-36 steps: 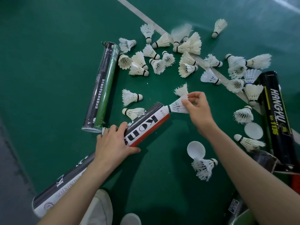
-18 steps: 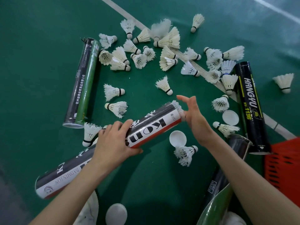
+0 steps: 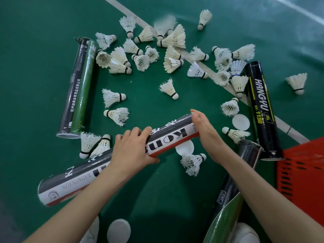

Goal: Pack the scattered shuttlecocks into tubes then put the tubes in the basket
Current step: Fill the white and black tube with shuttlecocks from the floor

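Tube clasped mid-length by left grip, curled over top; right grip flat, unbent, palm pressing tube's end.

Four tubes; roughly thirty shuttlecocks

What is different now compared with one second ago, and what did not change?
The right hand let go of the shuttlecock it was feeding in and moved flat against the mouth of the tube; that shuttlecock is no longer visible. The left hand still grips the tube's middle.
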Demonstrator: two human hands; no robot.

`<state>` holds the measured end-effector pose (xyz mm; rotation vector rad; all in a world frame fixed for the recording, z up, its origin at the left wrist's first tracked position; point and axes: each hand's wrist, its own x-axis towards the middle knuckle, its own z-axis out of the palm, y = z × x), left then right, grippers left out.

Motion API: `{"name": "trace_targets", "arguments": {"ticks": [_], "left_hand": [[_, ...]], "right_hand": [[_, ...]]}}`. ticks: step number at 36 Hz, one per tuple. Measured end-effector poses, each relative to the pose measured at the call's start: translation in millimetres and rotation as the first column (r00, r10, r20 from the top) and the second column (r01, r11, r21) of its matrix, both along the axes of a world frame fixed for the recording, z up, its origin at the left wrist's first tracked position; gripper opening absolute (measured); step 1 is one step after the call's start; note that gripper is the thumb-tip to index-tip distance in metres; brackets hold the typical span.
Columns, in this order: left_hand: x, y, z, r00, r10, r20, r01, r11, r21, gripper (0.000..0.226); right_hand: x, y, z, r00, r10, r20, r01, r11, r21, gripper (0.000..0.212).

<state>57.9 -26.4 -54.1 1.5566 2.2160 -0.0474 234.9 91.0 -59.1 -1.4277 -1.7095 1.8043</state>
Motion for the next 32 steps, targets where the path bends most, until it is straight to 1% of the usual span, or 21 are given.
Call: {"name": "trace_targets", "arguments": {"ticks": [4, 6, 11, 15, 18, 20, 22, 24, 26, 28, 30, 32], "left_hand": [[9.0, 2.1, -5.5, 1.000, -0.021, 0.008, 0.021, 0.999, -0.031, 0.091], [11.4, 1.4, -7.8, 1.000, -0.022, 0.020, 0.023, 0.999, -0.039, 0.091], [8.6, -3.8, -11.0, 0.999, 0.004, 0.036, -0.002, 0.998, -0.068, 0.093], [2.8, -9.7, -12.1, 0.999, 0.031, 0.041, -0.027, 0.995, -0.096, 0.095], [0.3, -15.4, -14.7, 0.999, 0.037, 0.036, -0.033, 0.993, -0.110, 0.097], [-1.1, -18.8, -16.9, 0.999, 0.038, 0.028, -0.034, 0.992, -0.119, 0.097], [-2.7, -21.9, -18.6, 0.999, 0.046, 0.020, -0.043, 0.990, -0.134, 0.097], [-5.3, -25.4, -19.5, 0.998, 0.059, 0.006, -0.058, 0.987, -0.147, 0.097], [-8.5, -29.7, -20.3, 0.998, 0.065, -0.017, -0.067, 0.985, -0.157, 0.097], [-10.5, -33.7, -21.2, 0.997, 0.066, -0.037, -0.072, 0.983, -0.166, 0.096], [-9.9, -37.5, -22.3, 0.997, 0.062, -0.048, -0.070, 0.982, -0.173, 0.095], [-7.6, -39.9, -23.0, 0.998, 0.046, -0.050, -0.054, 0.982, -0.183, 0.093]], "right_hand": [[8.9, -0.8, -12.4, 0.982, -0.187, -0.016, 0.187, 0.982, -0.022, 0.030], [13.7, 0.2, -16.9, 0.973, -0.230, -0.020, 0.230, 0.973, -0.033, 0.026], [19.4, 4.7, -17.4, 0.968, -0.245, -0.058, 0.241, 0.968, -0.066, 0.025], [22.4, 6.2, -14.5, 0.986, -0.134, -0.096, 0.128, 0.990, -0.064, 0.013], [22.2, 4.0, -18.7, 0.991, -0.118, -0.059, 0.119, 0.993, 0.002, 0.007], [21.7, 4.4, -23.8, 0.982, -0.186, -0.015, 0.187, 0.980, 0.063, 0.007], [21.4, 6.9, -29.3, 0.952, -0.306, 0.015, 0.302, 0.947, 0.111, 0.009], [21.6, 9.5, -35.5, 0.917, -0.396, 0.054, 0.383, 0.910, 0.158, 0.011], [20.8, 10.9, -41.5, 0.893, -0.444, 0.074, 0.431, 0.890, 0.147, 0.011], [19.2, 11.4, -47.9, 0.904, -0.420, 0.079, 0.415, 0.907, 0.070, 0.012], [17.6, 10.7, -51.6, 0.941, -0.321, 0.113, 0.323, 0.946, -0.006, 0.031], [18.2, 8.7, -53.4, 0.952, -0.263, 0.156, 0.269, 0.963, -0.019, 0.043]]}}
